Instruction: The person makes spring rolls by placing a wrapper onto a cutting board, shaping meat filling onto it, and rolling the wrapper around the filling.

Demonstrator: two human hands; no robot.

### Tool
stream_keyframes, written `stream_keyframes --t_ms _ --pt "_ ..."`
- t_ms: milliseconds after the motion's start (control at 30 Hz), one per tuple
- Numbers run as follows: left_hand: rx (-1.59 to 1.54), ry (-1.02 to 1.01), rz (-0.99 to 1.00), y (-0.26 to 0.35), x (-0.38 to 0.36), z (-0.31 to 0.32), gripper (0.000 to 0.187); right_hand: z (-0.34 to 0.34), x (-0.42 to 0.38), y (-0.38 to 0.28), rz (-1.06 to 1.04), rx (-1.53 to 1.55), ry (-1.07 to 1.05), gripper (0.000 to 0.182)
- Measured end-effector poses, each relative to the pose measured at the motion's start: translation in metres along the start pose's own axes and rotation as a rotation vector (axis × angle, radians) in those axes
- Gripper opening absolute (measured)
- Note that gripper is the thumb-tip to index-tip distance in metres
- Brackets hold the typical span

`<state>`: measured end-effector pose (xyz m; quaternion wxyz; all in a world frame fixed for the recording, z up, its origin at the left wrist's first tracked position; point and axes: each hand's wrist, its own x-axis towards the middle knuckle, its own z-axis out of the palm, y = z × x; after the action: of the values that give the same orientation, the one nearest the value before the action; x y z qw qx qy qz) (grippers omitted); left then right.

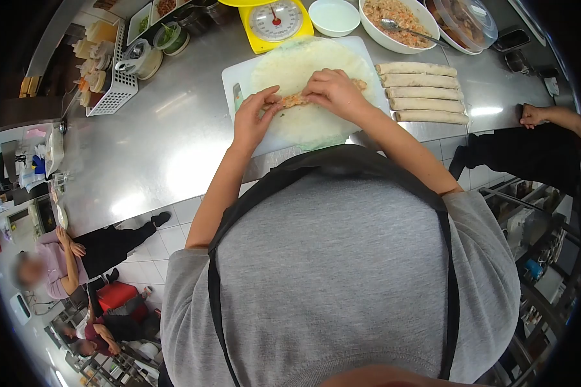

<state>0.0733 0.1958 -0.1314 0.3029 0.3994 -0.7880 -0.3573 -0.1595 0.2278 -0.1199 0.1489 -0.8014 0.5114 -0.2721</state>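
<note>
A round pale wrapper (303,68) lies flat on a white cutting board (234,76) on the steel counter. A line of orange-brown filling (295,100) lies across the wrapper's near half. My left hand (255,116) rests at the filling's left end, fingers touching it. My right hand (332,90) covers the filling's right end, fingers curled down on it. Several finished rolls (423,92) lie side by side just right of the wrapper.
A yellow kitchen scale (276,22), a white bowl (334,16) and a large bowl of filling (397,16) with a spoon stand behind the board. A white basket (113,80) is at the left. Another person's hand (532,116) rests on the counter's right edge. A person leans at the lower left.
</note>
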Motion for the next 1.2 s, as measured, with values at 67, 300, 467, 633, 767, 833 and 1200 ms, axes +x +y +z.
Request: stream_keyframes --t_ms 67,300,467,633,767,833,1200 --pt "0.004 -0.021 -0.004 0.003 0.004 0.003 0.047 0.006 0.005 -0.007 -0.068 0.000 -0.020 0.007" --pt "0.108 0.069 0.241 0.005 0.013 0.017 0.066 0.006 0.009 -0.012 -0.046 0.051 0.026 0.017" --pt "0.066 0.004 0.181 0.005 0.022 0.033 0.081 -0.004 0.000 0.003 0.031 -0.071 -0.062 0.033" --pt "0.078 -0.011 0.135 0.015 0.024 0.028 0.079 -0.026 -0.019 0.022 0.078 0.050 -0.024 0.031" --pt "0.144 0.116 0.343 0.031 0.033 0.031 0.068 -0.035 -0.014 0.013 -0.043 0.173 0.089 0.028" --pt "0.165 -0.012 0.356 0.031 0.036 0.032 0.061 -0.026 -0.009 0.018 -0.024 0.104 -0.008 0.028" --pt "0.224 0.061 0.286 0.024 0.026 0.036 0.076 -0.010 -0.007 0.011 0.002 -0.068 0.020 0.034"
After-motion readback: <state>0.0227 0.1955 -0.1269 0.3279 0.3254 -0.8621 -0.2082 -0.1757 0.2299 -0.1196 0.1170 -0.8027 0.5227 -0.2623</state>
